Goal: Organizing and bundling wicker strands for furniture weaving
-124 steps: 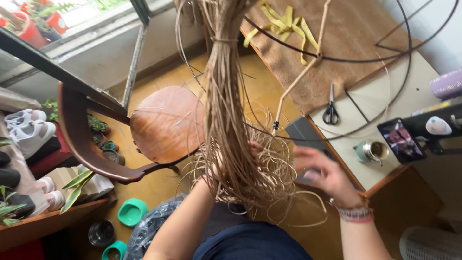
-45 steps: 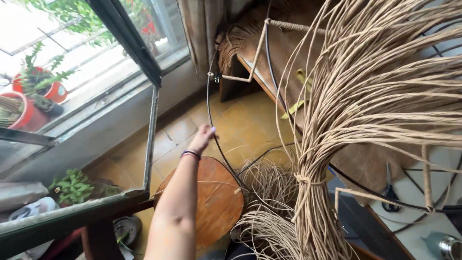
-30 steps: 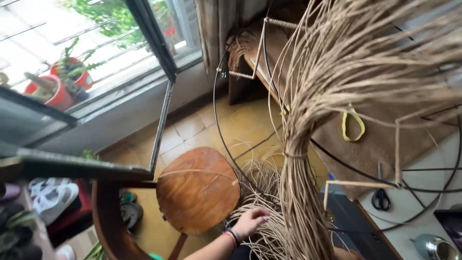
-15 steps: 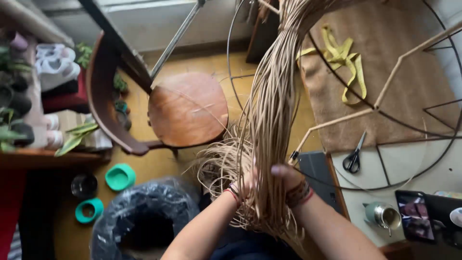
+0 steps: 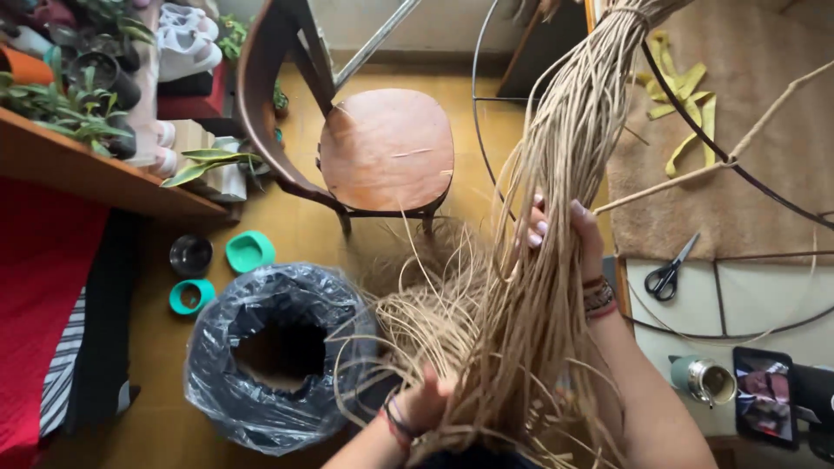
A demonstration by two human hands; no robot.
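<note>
Item: bundle of pale rattan strands (image 5: 556, 226), long and thick, hanging from above the top right of the view and running down and to the left toward the person's lap; long axis steeply diagonal, loose ends fanning out in curls over the floor.

Right hand (image 5: 569, 234): raised, partway up the bundle, fingers (image 5: 537, 227) curled round the strands from behind and closed on them. Beaded bracelets at the wrist.

Left hand (image 5: 426, 404): low, near the bottom edge, at the frayed lower end of the same bundle. Largely buried in strands; whether its fingers are closed or apart cannot be told. The bundle thus runs between the two hands, right above, left below, the left nearer the loose ends.

Surroundings: wooden chair (image 5: 382, 148) beyond the bundle; bin lined with black plastic (image 5: 269, 356) to the left on the floor; two teal lids (image 5: 250, 252); scissors (image 5: 669, 274) on the surface at right; brown mat (image 5: 730, 165) with yellow strips (image 5: 686, 104); wire hoop frame (image 5: 738, 178); potted plants (image 5: 69, 104) on a shelf.
</note>
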